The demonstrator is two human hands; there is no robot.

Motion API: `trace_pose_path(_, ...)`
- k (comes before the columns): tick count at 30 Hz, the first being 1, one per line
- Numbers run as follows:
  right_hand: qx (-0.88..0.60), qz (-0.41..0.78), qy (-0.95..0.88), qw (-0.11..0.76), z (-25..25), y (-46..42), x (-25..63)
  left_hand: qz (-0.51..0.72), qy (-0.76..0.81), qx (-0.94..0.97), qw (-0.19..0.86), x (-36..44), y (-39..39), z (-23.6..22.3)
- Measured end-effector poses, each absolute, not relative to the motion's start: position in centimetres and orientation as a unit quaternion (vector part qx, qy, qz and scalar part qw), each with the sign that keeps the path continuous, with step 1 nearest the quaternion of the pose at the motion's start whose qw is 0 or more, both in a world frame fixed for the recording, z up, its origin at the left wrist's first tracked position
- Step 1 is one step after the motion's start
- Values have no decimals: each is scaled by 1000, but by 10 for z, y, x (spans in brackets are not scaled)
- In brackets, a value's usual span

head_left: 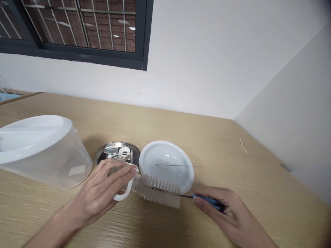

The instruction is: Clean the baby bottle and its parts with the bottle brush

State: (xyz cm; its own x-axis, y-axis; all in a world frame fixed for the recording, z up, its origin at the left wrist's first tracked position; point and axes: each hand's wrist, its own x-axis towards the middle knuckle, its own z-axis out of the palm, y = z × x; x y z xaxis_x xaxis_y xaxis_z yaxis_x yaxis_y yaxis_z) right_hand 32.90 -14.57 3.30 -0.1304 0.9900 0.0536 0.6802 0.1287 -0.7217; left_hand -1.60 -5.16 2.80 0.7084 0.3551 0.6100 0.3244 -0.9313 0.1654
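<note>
My left hand (107,191) is closed around a clear bottle with a white loop handle (121,197). The bottle's open neck points right, and much of its body is hidden behind my fingers. At the neck is the tip of a bottle brush (161,193) with pale bristles and a twisted wire stem; I cannot tell how far it reaches inside. My right hand (229,210) grips the brush by its blue and black handle. Just behind the brush stands a white bowl (165,151), a thin wire (178,165) lying across it and past its right rim.
Left of the bowl, a round metal tray (97,156) holds a white ring (124,151) and several clear and white parts. A large translucent container with a white rim (64,151) stands at the left. A pale thin strip (243,146) lies on the wooden table (214,137), near the wall.
</note>
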Motion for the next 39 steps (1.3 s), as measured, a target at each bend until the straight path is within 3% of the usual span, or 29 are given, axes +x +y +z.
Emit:
trace_pose_path(4,-580,286,-723,244,30,-146,329,330,178,927,-4,-14,-54,30)
trace_pose_path(10,-579,262,-727,261,23,-147,329,282,211,936,20,-23,-51,19)
trace_pose_path(20,-504,63,-739,443,5,-135,341,274,321,904,75,-29,-39,23)
trace_pose_path(25,-449,-44,-781,432,10,-135,342,254,338,899,110,-26,-40,30)
trace_pose_path(32,-446,-70,-776,440,6,-137,343,262,319,902,124,-29,-36,30)
trace_pose_path(39,-434,-174,-803,370,10,-140,339,260,307,909,107,-30,-34,27)
